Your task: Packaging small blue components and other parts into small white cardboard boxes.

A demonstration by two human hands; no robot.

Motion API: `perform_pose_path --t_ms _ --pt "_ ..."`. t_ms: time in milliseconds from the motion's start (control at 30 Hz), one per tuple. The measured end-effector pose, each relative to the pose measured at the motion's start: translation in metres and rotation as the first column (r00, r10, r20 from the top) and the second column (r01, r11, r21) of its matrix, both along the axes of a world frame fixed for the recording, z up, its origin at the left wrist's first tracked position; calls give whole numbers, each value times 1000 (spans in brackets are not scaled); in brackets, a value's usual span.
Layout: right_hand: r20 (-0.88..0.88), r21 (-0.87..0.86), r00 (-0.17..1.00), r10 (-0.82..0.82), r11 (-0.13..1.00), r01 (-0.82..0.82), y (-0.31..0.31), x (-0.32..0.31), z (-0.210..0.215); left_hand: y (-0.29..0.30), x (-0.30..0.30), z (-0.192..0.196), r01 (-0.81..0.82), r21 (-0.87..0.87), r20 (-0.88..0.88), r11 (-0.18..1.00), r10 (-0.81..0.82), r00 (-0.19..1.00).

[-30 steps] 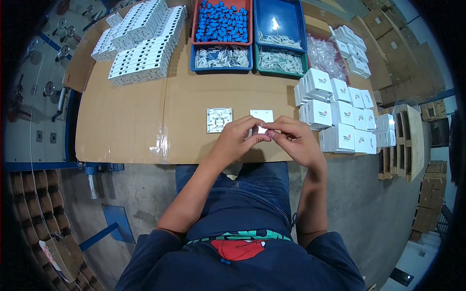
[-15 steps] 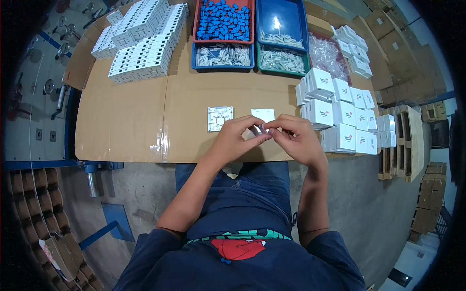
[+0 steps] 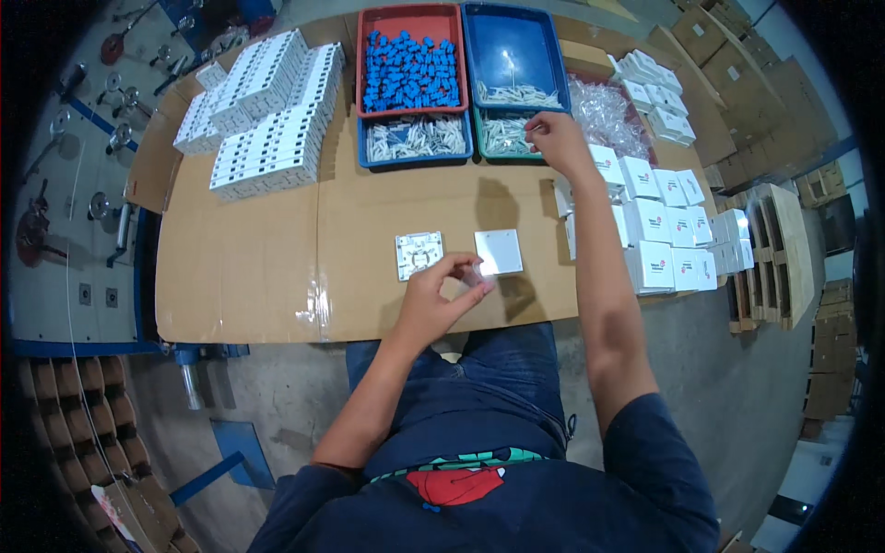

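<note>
My left hand [image 3: 441,295] is closed, with a small clear plastic bag [image 3: 483,275] pinched between thumb and fingers above the near part of the table. Just beyond it lie a square white base with moulded inner parts [image 3: 419,255] and, to its right, a flat white square cover [image 3: 499,252]. My right hand [image 3: 559,145] reaches far forward to the right edge of a green tray [image 3: 512,156] of small whitish pieces. Its fingers are drawn together; what they hold, if anything, is too small to make out.
A red tray [image 3: 361,55] has blue plugs, and a blue tray [image 3: 369,164] whitish pieces. Another blue tray [image 3: 512,37] stands behind the green one. Clear bags [image 3: 604,111] fill a bin at right. White boxes [image 3: 654,221] stand nearer; stacked white units [image 3: 277,138] are at left.
My right hand has left the plastic bag and moved forward to the green tray. My left hand keeps the bag and sits slightly nearer to me. The whole view has shifted a little.
</note>
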State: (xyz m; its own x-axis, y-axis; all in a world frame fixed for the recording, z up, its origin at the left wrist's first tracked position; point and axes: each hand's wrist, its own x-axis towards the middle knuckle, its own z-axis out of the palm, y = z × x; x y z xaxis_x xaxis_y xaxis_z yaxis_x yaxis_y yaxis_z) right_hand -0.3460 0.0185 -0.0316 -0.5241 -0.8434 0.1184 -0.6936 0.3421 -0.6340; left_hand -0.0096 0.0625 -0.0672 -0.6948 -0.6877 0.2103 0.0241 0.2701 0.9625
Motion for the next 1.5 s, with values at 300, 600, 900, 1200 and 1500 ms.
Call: perform_pose_path --t_ms 300,600,900,1200,1500 --pt "-520 230 846 116 973 8 -71 -50 -120 15 51 -6 -46 14 96 999 44 994" --pt "-430 14 887 167 984 -179 -77 -61 -144 13 51 -11 -64 30 100 997 61 993" --pt "-280 27 960 -14 999 23 -65 -60 -98 13 54 -14 -92 39 75 995 89 993" --pt "-258 -59 962 -93 995 80 -54 -68 -94 5 42 -3 -144 7 22 990 144 989" --pt "324 -313 946 16 945 91 -10 27 -32 -8 25 3 -251 -39 -78 967 248 966"
